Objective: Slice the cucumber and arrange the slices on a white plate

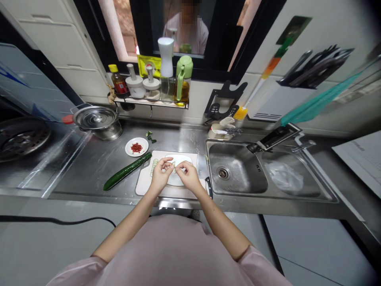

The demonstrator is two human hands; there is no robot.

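Over a white plate [176,182], my left hand [162,174] and my right hand [188,175] meet with thumbs and fingers pinched. A thin, pale green cucumber slice [174,163] shows between their fingertips, partly hidden. The plate rests on a light cutting board [145,185]. Left of it, a row of cucumber slices [154,166] lies on the board. A long dark green cucumber [126,172] slants from the board's upper left corner onto the steel counter. At the board's right edge lies a knife with a black handle [208,186].
A small plate [127,150] holds chopped red bits; dark green scraps [150,137] lie nearby. At left stands a lidded pot [110,131]. The sink [238,178] is on the right, with a faucet [274,139]. Behind, a shelf [139,101] carries seasoning bottles.
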